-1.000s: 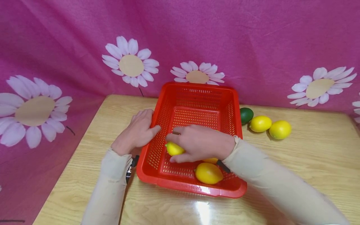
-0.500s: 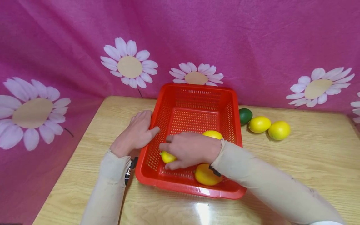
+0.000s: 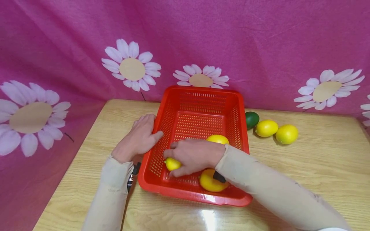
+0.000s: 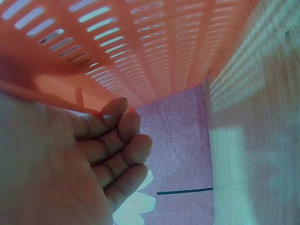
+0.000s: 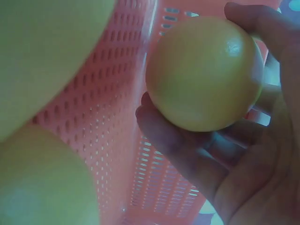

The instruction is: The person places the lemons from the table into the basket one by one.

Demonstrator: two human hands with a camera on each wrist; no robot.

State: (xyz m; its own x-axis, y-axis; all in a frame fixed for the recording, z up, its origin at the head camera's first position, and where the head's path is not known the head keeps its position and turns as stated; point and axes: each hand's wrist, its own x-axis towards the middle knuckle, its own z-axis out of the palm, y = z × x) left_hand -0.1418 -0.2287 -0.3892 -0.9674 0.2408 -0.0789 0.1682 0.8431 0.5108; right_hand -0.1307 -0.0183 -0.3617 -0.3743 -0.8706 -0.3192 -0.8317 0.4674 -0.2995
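Note:
A red slotted basket [image 3: 202,93] stands on the wooden table [image 3: 303,160]. My right hand [image 3: 192,155] is inside it at the near left, fingers curled round a small yellow lemon [image 3: 172,164]. In the right wrist view that lemon [image 5: 204,75] sits in the curled fingers [image 5: 168,136] just above the basket floor [image 5: 140,154]. Two more lemons lie in the basket, one behind my wrist [image 3: 217,139] and one at the near wall [image 3: 209,182]. My left hand [image 3: 138,138] rests against the basket's left rim, thumb on the rim, fingers [image 4: 117,140] loosely bent beside the outer wall [image 4: 154,47].
On the table right of the basket lie a green lime [image 3: 252,119] and two yellow lemons [image 3: 266,128] [image 3: 286,133]. A pink cloth with white daisies [image 3: 131,69] hangs behind the table and down its left side.
My right hand has carried the lemon down and left toward the basket's near-left corner. The lemon behind my wrist has come into view. My left hand has stayed on the rim.

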